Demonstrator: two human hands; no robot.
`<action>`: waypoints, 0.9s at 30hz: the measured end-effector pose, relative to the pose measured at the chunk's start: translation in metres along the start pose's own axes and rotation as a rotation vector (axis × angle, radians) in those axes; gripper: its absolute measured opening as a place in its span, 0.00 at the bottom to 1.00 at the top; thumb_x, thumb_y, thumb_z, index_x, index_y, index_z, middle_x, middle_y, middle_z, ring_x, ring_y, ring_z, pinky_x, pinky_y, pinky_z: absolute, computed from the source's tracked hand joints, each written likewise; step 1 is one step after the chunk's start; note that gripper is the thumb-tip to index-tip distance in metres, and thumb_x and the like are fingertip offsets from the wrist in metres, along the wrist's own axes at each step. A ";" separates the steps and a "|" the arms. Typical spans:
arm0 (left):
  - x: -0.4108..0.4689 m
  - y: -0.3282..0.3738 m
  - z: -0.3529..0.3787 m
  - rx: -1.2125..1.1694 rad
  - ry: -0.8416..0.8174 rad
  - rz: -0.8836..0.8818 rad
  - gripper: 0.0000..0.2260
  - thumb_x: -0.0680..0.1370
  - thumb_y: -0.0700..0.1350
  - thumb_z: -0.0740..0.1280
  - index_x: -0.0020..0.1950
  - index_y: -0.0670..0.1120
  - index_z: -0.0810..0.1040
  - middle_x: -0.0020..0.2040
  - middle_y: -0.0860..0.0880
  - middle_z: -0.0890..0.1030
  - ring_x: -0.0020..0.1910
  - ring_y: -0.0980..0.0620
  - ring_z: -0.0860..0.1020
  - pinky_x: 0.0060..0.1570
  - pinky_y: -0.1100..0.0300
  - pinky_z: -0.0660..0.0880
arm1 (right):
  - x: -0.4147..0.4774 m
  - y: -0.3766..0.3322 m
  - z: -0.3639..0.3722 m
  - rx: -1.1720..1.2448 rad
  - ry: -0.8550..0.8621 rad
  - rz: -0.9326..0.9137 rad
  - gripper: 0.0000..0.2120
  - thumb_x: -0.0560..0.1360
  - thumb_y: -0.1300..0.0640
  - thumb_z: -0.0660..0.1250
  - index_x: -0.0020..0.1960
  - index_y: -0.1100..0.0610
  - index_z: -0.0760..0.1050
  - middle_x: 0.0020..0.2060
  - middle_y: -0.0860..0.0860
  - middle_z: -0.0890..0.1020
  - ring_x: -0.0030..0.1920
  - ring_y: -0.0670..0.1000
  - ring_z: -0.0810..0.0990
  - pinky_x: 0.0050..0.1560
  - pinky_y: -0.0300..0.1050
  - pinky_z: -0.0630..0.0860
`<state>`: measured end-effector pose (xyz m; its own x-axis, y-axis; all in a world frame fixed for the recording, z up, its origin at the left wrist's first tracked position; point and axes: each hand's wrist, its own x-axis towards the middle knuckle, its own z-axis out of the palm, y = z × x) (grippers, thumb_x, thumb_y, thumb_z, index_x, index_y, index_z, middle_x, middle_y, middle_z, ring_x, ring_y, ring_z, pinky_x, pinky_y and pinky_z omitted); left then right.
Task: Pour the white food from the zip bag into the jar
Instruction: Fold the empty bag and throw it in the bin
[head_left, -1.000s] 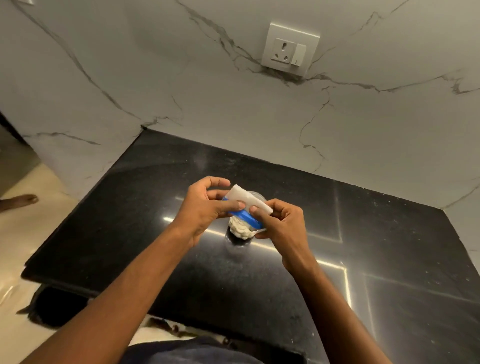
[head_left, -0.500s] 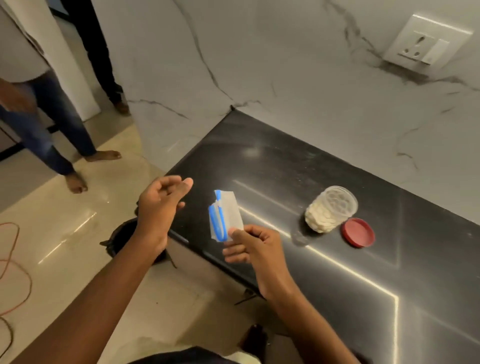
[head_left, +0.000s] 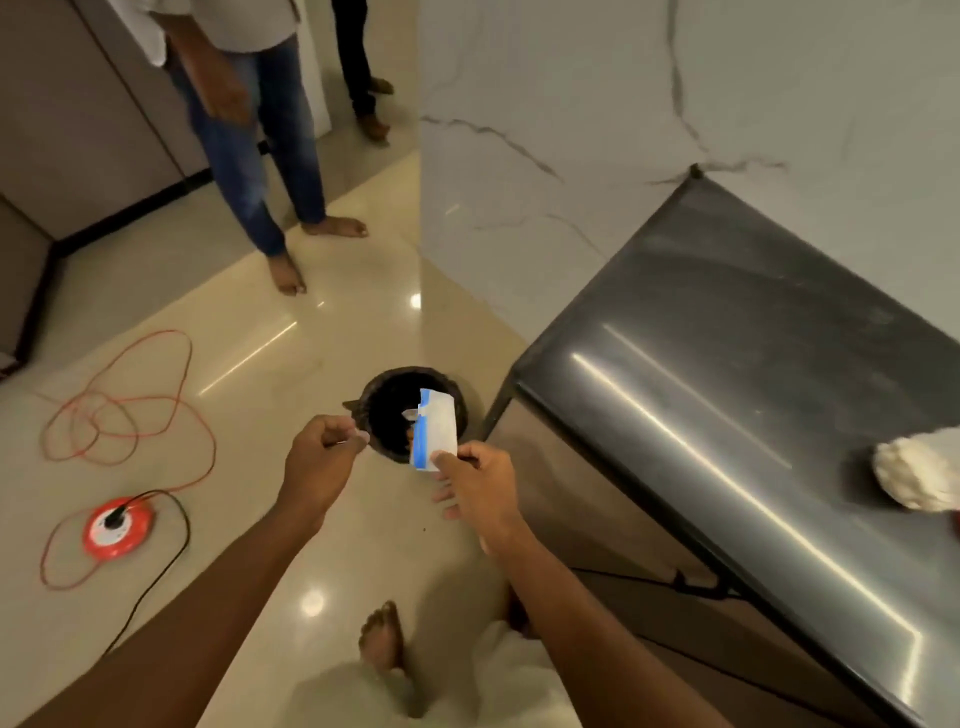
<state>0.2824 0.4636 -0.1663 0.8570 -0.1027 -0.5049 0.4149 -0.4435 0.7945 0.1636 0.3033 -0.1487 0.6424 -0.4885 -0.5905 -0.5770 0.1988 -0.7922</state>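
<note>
My right hand (head_left: 475, 480) pinches the flat, empty-looking zip bag (head_left: 436, 430), white with a blue zip strip, by its lower corner. The bag hangs above a black bin (head_left: 387, 397) on the floor. My left hand (head_left: 322, 462) is beside the bag, fingers curled shut; whether it holds anything small I cannot tell. The clear jar (head_left: 919, 475), filled with white food, stands on the black counter (head_left: 727, 364) at the far right edge of view, partly cut off.
Two people stand on the tiled floor at the upper left (head_left: 260, 130). A red extension reel (head_left: 117, 527) with orange cable lies on the floor at left. My bare foot (head_left: 383, 636) is below. A marble wall (head_left: 571, 104) backs the counter.
The view has swung left and down from the counter to the floor. My right hand has carried the bag away from the jar to above the bin; my left hand has closed.
</note>
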 end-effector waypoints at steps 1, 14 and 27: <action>0.012 -0.011 -0.005 0.023 -0.002 -0.030 0.09 0.80 0.41 0.74 0.60 0.45 0.80 0.53 0.47 0.83 0.55 0.46 0.80 0.54 0.55 0.75 | 0.018 0.011 0.012 -0.029 0.013 0.039 0.10 0.78 0.53 0.73 0.51 0.60 0.81 0.41 0.56 0.87 0.33 0.53 0.87 0.29 0.41 0.78; 0.186 -0.166 0.036 0.003 0.004 -0.126 0.08 0.81 0.44 0.73 0.59 0.47 0.79 0.52 0.50 0.82 0.49 0.52 0.79 0.42 0.63 0.73 | 0.294 0.171 0.103 -0.223 0.053 0.309 0.18 0.79 0.57 0.73 0.63 0.67 0.77 0.46 0.60 0.86 0.34 0.56 0.86 0.32 0.49 0.82; 0.195 -0.217 0.050 0.055 0.096 -0.008 0.03 0.81 0.44 0.72 0.55 0.49 0.81 0.48 0.58 0.83 0.48 0.61 0.81 0.42 0.66 0.73 | 0.302 0.215 0.111 -0.407 0.055 0.081 0.11 0.83 0.62 0.61 0.54 0.61 0.82 0.52 0.59 0.87 0.50 0.58 0.87 0.45 0.52 0.82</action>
<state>0.3438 0.4952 -0.4542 0.8800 -0.0147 -0.4747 0.4068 -0.4924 0.7694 0.2894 0.2925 -0.5139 0.5648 -0.5321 -0.6308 -0.7842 -0.1079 -0.6111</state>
